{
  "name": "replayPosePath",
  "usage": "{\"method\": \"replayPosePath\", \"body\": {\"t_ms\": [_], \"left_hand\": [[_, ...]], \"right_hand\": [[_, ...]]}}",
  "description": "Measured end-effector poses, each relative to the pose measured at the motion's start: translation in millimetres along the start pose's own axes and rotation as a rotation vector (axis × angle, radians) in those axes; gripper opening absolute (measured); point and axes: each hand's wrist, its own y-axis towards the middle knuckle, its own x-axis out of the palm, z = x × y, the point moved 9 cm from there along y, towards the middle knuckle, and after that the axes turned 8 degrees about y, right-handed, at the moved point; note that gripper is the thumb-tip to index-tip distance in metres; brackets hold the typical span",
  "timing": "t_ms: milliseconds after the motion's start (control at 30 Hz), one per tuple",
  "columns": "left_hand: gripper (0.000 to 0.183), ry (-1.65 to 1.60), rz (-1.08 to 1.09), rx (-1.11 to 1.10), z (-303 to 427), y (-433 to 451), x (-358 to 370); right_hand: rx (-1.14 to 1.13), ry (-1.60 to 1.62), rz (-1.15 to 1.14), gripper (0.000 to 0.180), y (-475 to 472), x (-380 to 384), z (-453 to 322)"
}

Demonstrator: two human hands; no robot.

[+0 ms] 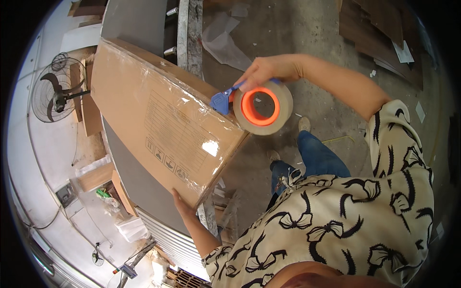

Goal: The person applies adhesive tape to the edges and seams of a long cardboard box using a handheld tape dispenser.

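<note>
A long brown cardboard box point(144, 108) lies on a grey surface, one end reaching past its near edge. Clear tape shines along its long edge and end; printed symbols and a table mark its upper face. My right hand point(261, 72) grips a blue tape dispenser point(220, 102) at the box's long edge, near its corner. A wide roll of tape point(284, 111) with an orange core hangs on it. My left hand point(185, 208) holds the lower corner of the box's near end; most of its fingers are hidden.
The grey surface point(133, 162) has a worn metal side rail point(190, 36) with rollers. Plastic film point(225, 45) and scraps lie on the concrete floor. Brown sheets point(378, 32) are at upper right. A pedestal fan point(59, 97) stands beyond the box.
</note>
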Motion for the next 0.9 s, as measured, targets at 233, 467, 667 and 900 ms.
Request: {"method": "replayPosePath", "body": {"t_ms": [233, 467, 667, 900], "left_hand": [[0.059, -0.024, -0.060, 0.036, -9.5, -7.1, 7.3], [0.056, -0.053, -0.062, 0.140, -27.6, -55.6, 123.0], [0.067, 1.243, 0.033, 1.195, 80.0, -79.1, 189.9], [0.071, 1.370, -0.077, 1.507, 71.1, -62.3, 198.0]], "right_hand": [[-0.405, -0.007, 0.250, 0.064, -85.6, 36.2, 83.5], [-0.625, 0.350, 0.584, 0.058, -108.2, -26.0, 48.2], [-0.653, 0.317, 0.684, 0.042, -107.4, -48.9, 12.4], [-0.675, 0.148, 0.659, 0.057, -82.9, 75.5, 87.2]]}}
